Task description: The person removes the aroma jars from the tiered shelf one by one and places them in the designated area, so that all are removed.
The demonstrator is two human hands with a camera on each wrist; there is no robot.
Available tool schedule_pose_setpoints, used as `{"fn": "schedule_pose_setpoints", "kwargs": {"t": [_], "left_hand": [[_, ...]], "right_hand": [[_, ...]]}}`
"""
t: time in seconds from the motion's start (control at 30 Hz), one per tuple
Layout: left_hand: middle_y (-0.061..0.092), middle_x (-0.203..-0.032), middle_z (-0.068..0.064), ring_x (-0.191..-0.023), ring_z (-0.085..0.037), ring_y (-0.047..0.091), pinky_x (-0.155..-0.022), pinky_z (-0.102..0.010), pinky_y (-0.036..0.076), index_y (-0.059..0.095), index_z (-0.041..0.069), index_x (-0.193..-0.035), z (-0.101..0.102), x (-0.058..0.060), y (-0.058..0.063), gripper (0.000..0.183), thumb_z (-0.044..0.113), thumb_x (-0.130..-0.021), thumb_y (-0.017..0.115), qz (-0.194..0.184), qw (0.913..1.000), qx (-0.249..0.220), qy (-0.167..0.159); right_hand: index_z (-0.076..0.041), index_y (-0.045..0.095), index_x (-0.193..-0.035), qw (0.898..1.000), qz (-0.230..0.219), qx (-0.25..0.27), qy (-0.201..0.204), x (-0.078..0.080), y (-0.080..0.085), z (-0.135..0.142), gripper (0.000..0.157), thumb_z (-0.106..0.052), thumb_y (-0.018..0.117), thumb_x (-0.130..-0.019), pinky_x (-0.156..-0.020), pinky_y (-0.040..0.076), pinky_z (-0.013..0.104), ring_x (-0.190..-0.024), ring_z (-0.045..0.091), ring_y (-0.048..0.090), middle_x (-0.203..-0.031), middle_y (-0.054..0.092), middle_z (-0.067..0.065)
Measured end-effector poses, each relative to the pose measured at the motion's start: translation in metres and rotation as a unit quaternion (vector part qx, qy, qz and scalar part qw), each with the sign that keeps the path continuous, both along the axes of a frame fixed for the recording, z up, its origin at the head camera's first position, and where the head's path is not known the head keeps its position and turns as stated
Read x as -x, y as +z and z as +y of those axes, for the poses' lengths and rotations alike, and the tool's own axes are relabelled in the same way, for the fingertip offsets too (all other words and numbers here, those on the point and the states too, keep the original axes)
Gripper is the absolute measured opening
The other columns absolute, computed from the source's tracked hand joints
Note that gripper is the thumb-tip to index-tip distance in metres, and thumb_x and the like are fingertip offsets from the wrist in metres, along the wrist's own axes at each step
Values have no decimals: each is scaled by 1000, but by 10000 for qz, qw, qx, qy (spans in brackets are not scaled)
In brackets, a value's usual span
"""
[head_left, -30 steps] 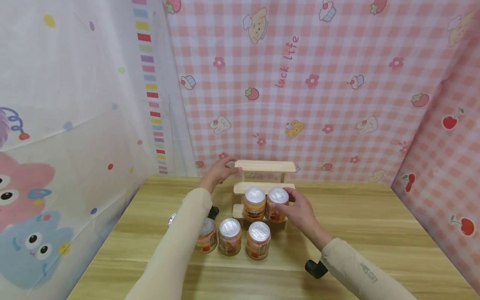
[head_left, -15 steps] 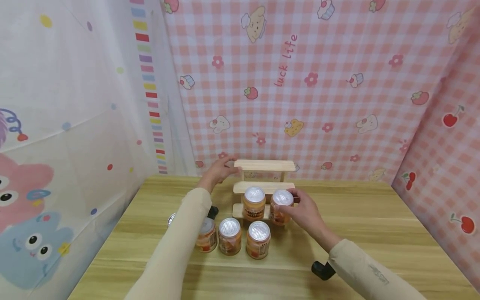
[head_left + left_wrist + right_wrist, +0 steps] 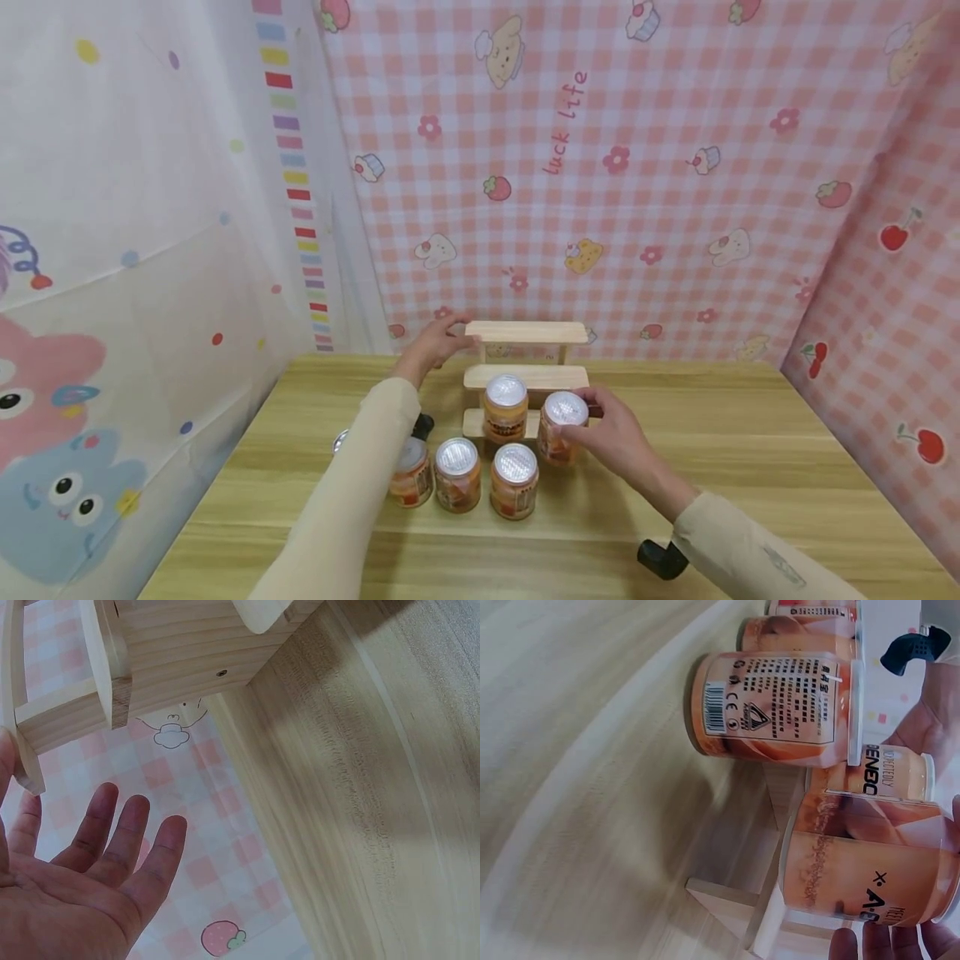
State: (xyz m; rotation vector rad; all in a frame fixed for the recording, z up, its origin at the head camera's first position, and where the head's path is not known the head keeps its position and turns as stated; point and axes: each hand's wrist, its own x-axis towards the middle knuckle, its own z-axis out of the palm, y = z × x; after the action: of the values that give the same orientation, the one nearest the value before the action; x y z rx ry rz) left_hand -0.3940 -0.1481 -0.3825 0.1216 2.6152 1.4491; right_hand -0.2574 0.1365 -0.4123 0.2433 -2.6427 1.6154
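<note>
My right hand point(image 3: 615, 433) grips an orange printed can point(image 3: 558, 442) with a silver lid, at the right front of a small tiered wooden shelf point(image 3: 525, 377). In the right wrist view the gripped can point(image 3: 870, 862) is tipped sideways by the camera angle, fingertips along its side. A similar can point(image 3: 506, 417) stands on the shelf's lowest tier, left of the gripped one. My left hand point(image 3: 435, 346) pinches the left end of the top tier. The left wrist view shows thumb and index finger at that board's end, other fingers of the left hand point(image 3: 82, 892) spread loosely.
On the table point(image 3: 720, 467), a row of lidded cans stands before the shelf: one can point(image 3: 514, 483) at its right, another can point(image 3: 457, 475) in the middle, others partly behind my left sleeve point(image 3: 345, 492). A checked cloth point(image 3: 637, 208) hangs behind.
My right hand has drawn the gripped can away from the shelf, rightward and toward me, apart from the can left on the tier. My left hand stays at the top tier.
</note>
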Motion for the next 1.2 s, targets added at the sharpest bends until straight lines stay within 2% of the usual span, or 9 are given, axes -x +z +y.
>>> {"fn": "schedule_pose_setpoints", "kwargs": {"t": [0.1, 0.23, 0.37, 0.63, 0.83, 1.1, 1.2], "left_hand": [[51, -134, -21, -77, -19, 48, -50, -23, 31, 49, 16, -145, 0, 2, -1, 53, 26, -96, 67, -78, 10000, -1, 36], [52, -133, -20, -65, -14, 40, -49, -23, 30, 50, 16, -143, 0, 3, -2, 51, 25, -96, 66, -112, 9999, 3, 49], [52, -133, -19, -67, -14, 41, -50, -23, 30, 50, 17, -143, 0, 4, -3, 50, 26, -96, 66, -110, 9999, 46, 52], [50, -135, -19, -90, -22, 49, -54, -24, 33, 50, 16, -142, 0, 4, -3, 50, 26, -96, 67, -68, 9999, 79, 59], [49, -137, -21, -100, -29, 53, -53, -24, 33, 48, 16, -146, 0, 3, -1, 53, 25, -97, 65, -77, 10000, 53, 9], [49, -138, -21, -90, -25, 53, -53, -25, 32, 47, 17, -147, -1, 5, -2, 53, 26, -97, 65, -132, 9999, 50, 13], [49, -138, -20, -95, -27, 54, -53, -25, 33, 49, 17, -145, -1, 4, -2, 52, 27, -97, 65, -124, 9999, 11, 18]], "right_hand": [[-1, 60, -121, 10000, 12, -13, 39, -4, -1, 3, 57, -23, 86, -76, -82, 49, 35, -111, 29, 57, -116, 62, 12], [-2, 60, -121, 9999, 21, 71, 150, -9, -4, 9, 55, -20, 86, -76, -79, 49, 34, -109, 29, 57, -114, 62, 12], [-1, 58, -123, 9997, -102, 110, 210, -13, -8, 14, 57, -19, 85, -76, -79, 50, 34, -109, 29, 56, -115, 62, 12], [1, 57, -124, 9994, -223, -39, 280, -18, -18, 20, 61, -18, 86, -75, -80, 51, 34, -105, 27, 58, -116, 61, 12], [3, 55, -127, 9983, -432, 203, 325, -21, -27, 21, 61, -13, 85, -76, -77, 53, 33, -104, 31, 59, -116, 61, 14], [2, 57, -124, 9984, -397, 128, 372, -24, -39, 19, 59, -12, 85, -75, -80, 52, 34, -106, 30, 60, -113, 63, 12], [1, 58, -124, 9982, -456, 141, 370, -24, -43, 18, 59, -12, 86, -74, -81, 51, 34, -106, 29, 59, -112, 63, 11]]}}
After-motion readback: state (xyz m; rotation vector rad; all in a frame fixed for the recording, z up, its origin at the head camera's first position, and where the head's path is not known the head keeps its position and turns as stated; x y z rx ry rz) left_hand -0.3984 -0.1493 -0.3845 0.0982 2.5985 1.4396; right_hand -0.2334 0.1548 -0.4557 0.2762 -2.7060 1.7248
